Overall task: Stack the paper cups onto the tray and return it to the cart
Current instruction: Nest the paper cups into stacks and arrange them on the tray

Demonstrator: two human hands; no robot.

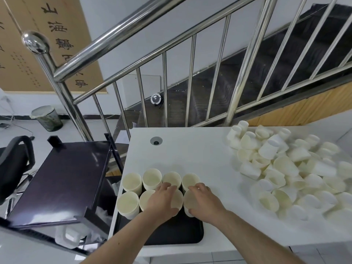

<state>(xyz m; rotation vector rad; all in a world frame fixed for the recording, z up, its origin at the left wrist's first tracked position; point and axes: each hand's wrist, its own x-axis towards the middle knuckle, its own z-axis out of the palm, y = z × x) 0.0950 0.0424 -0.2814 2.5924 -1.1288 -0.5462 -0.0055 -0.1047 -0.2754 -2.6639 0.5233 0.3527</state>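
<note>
A black tray lies at the near left of the white table. Several cream paper cups stand upright on it in two rows, among them the far-left cup and a near-left cup. My left hand curls round a cup in the near row. My right hand grips the neighbouring cup at the row's right end. A loose heap of paper cups covers the table's right side.
A black cart with a flat top shelf stands left of the table, plastic bags on its lower level. A steel stair railing runs behind the table. An office chair sits at far left, a waste bin beyond.
</note>
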